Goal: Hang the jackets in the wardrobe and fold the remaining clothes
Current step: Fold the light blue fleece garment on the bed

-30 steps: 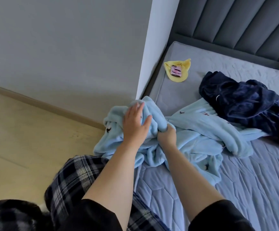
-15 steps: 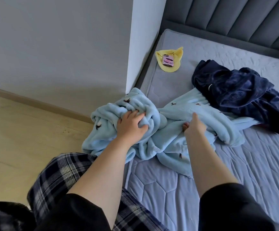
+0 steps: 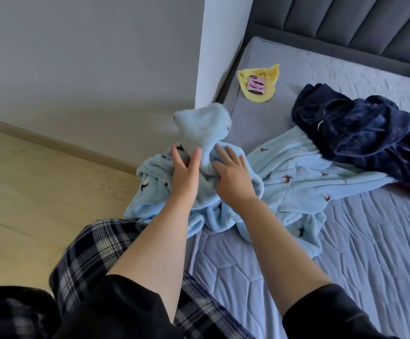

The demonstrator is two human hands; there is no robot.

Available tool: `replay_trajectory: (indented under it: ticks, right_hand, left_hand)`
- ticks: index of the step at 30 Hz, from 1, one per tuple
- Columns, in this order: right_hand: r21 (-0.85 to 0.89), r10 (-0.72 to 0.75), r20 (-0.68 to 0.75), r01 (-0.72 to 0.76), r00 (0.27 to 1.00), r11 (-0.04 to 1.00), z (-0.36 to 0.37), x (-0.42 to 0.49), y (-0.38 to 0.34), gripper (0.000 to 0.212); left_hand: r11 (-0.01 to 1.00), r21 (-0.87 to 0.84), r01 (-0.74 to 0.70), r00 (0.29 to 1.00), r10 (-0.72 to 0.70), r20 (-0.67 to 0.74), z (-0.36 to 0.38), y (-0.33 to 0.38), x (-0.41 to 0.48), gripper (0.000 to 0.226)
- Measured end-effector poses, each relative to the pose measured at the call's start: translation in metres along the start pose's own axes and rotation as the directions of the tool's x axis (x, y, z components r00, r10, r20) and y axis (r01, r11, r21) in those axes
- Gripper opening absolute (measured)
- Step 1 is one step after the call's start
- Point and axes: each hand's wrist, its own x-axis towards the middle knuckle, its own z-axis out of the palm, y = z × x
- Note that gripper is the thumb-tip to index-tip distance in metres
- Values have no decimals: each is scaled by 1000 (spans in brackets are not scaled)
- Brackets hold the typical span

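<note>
We are leaning over the near corner of the bed (image 3: 345, 253), working both hands into the light blue fleece garment (image 3: 297, 182) that is lying bunched there. Part of it is spilling over the bed's edge toward the wooden floor (image 3: 40, 187), and part is spreading flat across the quilted mattress. Our left hand (image 3: 186, 167) is resting on the crumpled heap with its fingers (image 3: 174, 150) loosely spread, thumb against a blurred flap of the fabric that is standing up between the hands. Our right hand (image 3: 233, 177) is lying just beside it, fingers (image 3: 230, 152) apart and lightly bent into the folds, pressing rather than pinching as far as we can tell. The dark navy garment (image 3: 360, 133) is sitting crumpled farther up the bed, overlapping the blue one's far edge. A yellow cloth (image 3: 270, 91) with a small pink item (image 3: 256, 84) on top is lying near the wall corner.
</note>
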Motion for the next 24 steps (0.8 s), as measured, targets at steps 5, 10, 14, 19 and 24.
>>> replay_trajectory:
  ticks: [5, 10, 14, 19, 24]
  right_hand:
    - [313, 55, 139, -97, 989, 945, -5, -6, -7, 54]
    - [511, 446, -47, -362, 894, 780, -16, -21, 10, 55]
    - [137, 640, 127, -653, 757, 745, -7, -42, 49, 73]
    - [-204, 392, 607, -342, 691, 917, -1, -53, 80, 123]
    - [-385, 436, 516, -254, 737, 887, 11, -49, 95, 126]
  left_hand:
    - [891, 351, -286, 957, 283, 61, 4, -5, -1, 74]
    - [832, 463, -306, 952, 277, 133, 2, -6, 2, 53]
    - [811, 515, -279, 960, 255, 118, 1, -6, 3, 51]
    - [781, 559, -278, 960, 239, 143, 1, -4, 0, 55]
    - [743, 605, -286, 958, 231, 169, 0, -8, -4, 62]
